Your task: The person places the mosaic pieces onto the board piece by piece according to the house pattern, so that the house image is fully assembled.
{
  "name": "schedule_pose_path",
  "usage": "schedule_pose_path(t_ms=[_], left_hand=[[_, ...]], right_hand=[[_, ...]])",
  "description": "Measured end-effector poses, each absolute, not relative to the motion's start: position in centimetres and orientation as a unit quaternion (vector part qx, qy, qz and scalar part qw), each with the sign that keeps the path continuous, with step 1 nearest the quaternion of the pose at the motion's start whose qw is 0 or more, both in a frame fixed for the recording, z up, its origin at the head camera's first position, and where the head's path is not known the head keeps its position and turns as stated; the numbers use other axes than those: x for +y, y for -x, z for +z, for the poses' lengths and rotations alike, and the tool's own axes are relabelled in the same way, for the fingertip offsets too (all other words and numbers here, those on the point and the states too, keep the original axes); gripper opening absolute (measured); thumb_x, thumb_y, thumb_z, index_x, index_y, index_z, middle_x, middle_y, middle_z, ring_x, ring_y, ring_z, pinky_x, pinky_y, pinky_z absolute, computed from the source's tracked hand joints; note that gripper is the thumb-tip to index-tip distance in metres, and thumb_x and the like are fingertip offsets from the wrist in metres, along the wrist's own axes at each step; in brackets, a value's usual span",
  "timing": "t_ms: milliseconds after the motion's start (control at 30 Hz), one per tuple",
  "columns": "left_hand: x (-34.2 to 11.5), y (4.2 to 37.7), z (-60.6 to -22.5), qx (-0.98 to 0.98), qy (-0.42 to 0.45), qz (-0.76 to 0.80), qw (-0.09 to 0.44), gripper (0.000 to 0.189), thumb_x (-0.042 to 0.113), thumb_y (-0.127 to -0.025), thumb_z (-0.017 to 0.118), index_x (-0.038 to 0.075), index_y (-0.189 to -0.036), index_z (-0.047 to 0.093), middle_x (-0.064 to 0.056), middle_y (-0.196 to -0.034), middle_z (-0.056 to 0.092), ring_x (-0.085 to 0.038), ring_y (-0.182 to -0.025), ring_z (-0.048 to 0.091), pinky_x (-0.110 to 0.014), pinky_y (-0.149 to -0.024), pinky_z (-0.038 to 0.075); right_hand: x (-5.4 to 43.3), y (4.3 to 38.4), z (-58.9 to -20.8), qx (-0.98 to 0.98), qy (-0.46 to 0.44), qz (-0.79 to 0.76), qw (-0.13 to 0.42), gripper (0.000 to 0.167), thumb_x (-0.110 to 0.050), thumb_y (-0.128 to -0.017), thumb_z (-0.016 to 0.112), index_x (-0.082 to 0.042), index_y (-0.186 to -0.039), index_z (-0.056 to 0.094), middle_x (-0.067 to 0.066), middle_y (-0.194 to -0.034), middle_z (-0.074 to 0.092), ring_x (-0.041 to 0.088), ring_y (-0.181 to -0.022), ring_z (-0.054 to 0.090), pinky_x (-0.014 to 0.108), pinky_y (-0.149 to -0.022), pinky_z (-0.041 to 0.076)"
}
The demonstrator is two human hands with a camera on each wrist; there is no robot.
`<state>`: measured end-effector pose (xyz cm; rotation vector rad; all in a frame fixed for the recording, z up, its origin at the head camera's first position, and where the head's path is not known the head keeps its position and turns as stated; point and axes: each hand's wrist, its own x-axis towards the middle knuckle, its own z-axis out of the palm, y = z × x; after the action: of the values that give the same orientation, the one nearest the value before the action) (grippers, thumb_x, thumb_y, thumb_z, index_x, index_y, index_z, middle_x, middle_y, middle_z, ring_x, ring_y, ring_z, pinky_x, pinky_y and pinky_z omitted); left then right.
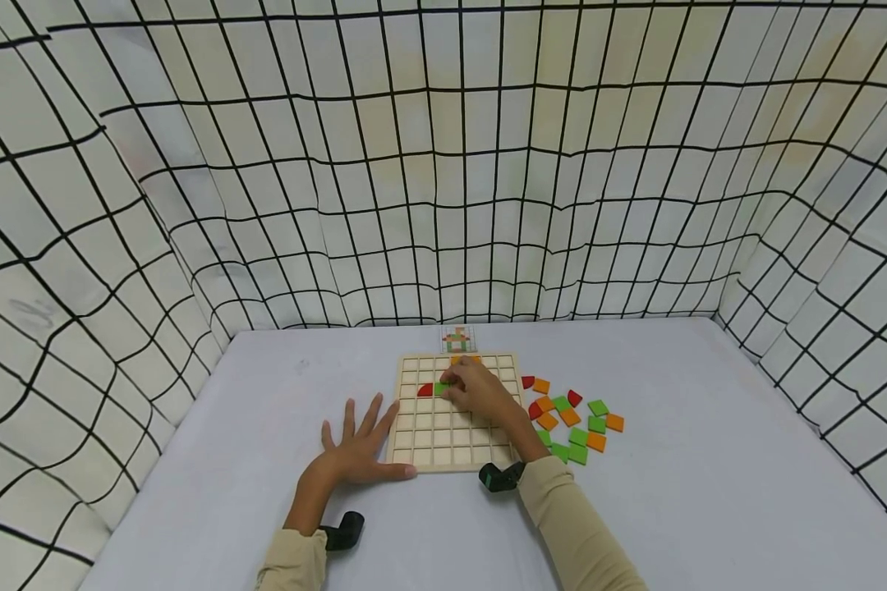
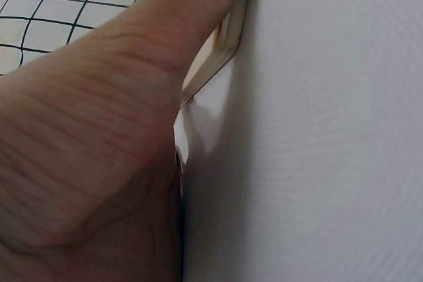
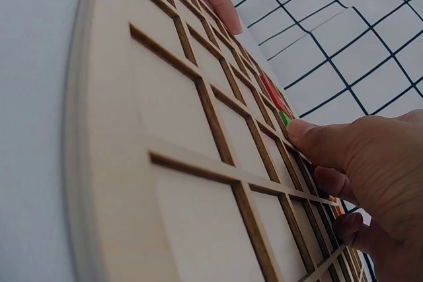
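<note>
A wooden grid board [image 1: 423, 439] lies on the white table. A red quarter-round tile [image 1: 425, 390] and a green square tile [image 1: 441, 388] sit side by side in its upper-left part, and orange tiles [image 1: 455, 359] show at the far row, partly behind my right hand [image 1: 480, 390]. That hand pinches the green tile; its thumb tip meets the tile's edge in the right wrist view, while the index fingertip is hidden there. My left hand [image 1: 356, 455] rests with spread fingers at the board's near left corner, its thumb along the front edge.
Several loose orange [image 1: 615, 423], green [image 1: 578, 454] and red tiles [image 1: 575, 398] are scattered right of the board. A small card with a coloured pattern [image 1: 458, 339] lies beyond the far edge. Black netting [image 1: 488, 205] over white walls surrounds the table's back and sides.
</note>
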<state>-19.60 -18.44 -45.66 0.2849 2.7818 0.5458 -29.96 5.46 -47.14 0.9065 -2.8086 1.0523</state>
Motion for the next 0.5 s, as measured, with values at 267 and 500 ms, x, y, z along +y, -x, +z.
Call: schedule_pose_path(t_ms=[267, 500], left_hand=[[-18.46, 19.56, -45.67, 0.966, -0.098, 0.187, 0.147, 0.113, 0.072, -0.073, 0.068, 0.021, -0.158, 0.015, -0.013, -0.166, -0.002, -0.050, -0.146, -0.019, -0.078, -0.105, -0.009], [-18.47, 19.60, -45.76, 0.967, -0.099, 0.186, 0.144, 0.113, 0.072, -0.072, 0.068, 0.021, -0.158, 0.016, -0.013, -0.166, -0.002, -0.050, -0.146, -0.018, -0.077, -0.105, -0.009]], right_hand=[[5.79, 30.06, -47.09, -0.888, -0.311, 0.338, 0.016, 0.023, -0.020, -0.093, 0.067, -0.007, -0.112, 0.069, 0.005, -0.106, 0.060, 0.012, -0.087, 0.056, 0.024, -0.075, 0.050], [6.07, 29.94, -46.54, -0.887, -0.317, 0.335, 0.016, 0.022, -0.019, -0.093, 0.067, -0.006, -0.111, 0.069, 0.005, -0.104, 0.060, 0.014, -0.088, 0.057, 0.025, -0.075, 0.050]])
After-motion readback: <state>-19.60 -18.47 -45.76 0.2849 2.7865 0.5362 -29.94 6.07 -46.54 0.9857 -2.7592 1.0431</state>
